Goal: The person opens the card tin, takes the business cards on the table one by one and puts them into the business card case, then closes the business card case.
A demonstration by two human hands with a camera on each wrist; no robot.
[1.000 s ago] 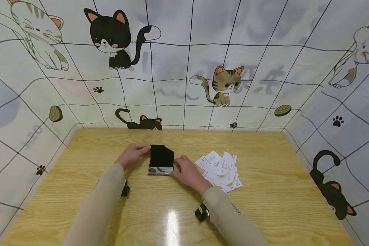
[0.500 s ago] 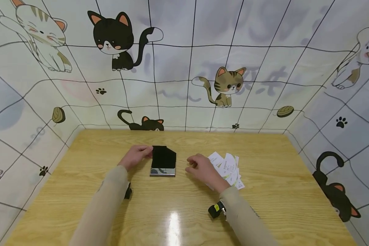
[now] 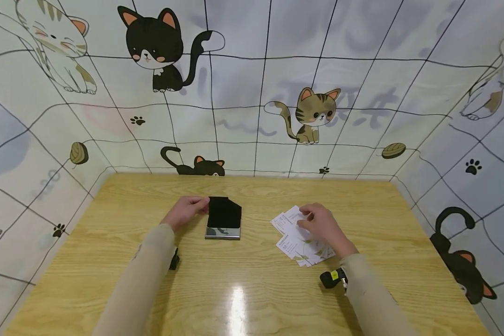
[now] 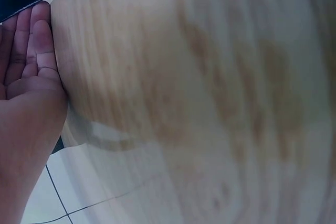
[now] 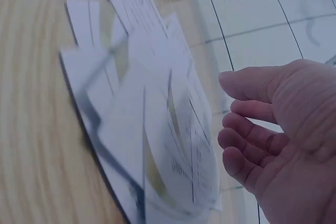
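A business card case (image 3: 223, 232) lies on the wooden table with its black-lined lid (image 3: 225, 213) raised. My left hand (image 3: 186, 211) holds the lid's left edge between thumb and fingers. In the left wrist view the fingers (image 4: 23, 40) reach up to the dark edge of the case. To the right is a loose, fanned pile of white business cards (image 3: 291, 245) with printed text and green curves. My right hand (image 3: 322, 227) is over the pile, its fingers loosely bent. In the right wrist view a gap shows between those fingers and the cards (image 5: 147, 108), with nothing held.
A black wrist camera (image 3: 333, 278) is strapped to the right wrist, and another (image 3: 174, 260) shows beside the left sleeve. A cat-patterned cloth wall (image 3: 252, 93) encloses the table (image 3: 252, 289) at the back and sides.
My right hand has left the case's right side and moved right until it is over the business cards. The left hand stays at the lid, and the case has not visibly moved.
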